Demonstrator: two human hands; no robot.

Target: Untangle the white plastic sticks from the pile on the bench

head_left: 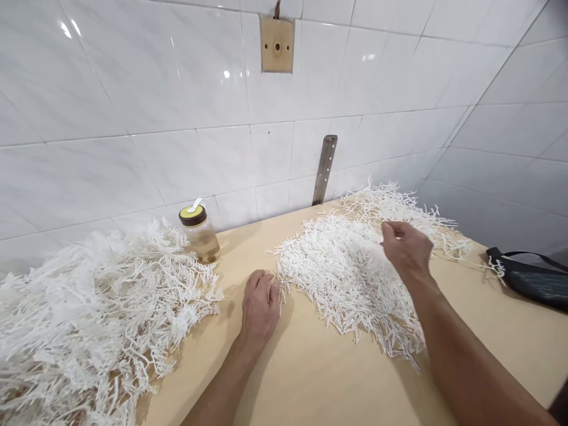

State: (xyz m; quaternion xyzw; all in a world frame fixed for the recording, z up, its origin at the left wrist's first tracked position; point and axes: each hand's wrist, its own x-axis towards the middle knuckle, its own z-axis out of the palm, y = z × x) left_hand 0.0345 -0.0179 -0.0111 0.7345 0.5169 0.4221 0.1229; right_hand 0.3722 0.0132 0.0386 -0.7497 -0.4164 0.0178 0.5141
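Observation:
A heap of short white plastic-looking strands (337, 266) lies at the middle of the table. At its left edge my left hand (260, 305) rests on the tabletop, fingers curled and close together; what they hold, if anything, is hidden. Over the heap's right side is my right hand (408, 248), thumb and forefinger pinched together. Anything between those fingertips is too small to make out. Behind the right hand spreads a looser pile of longer, branching white strands (394, 204). A large tangled pile of similar white pieces (102, 313) covers the table's left side.
A jar with a yellow and dark lid (202, 236), part filled with brownish liquid, stands beside the left pile. A perforated metal strip (325, 168) leans on the tiled wall. A black bag (532, 275) lies at the right of the tan table (319, 378).

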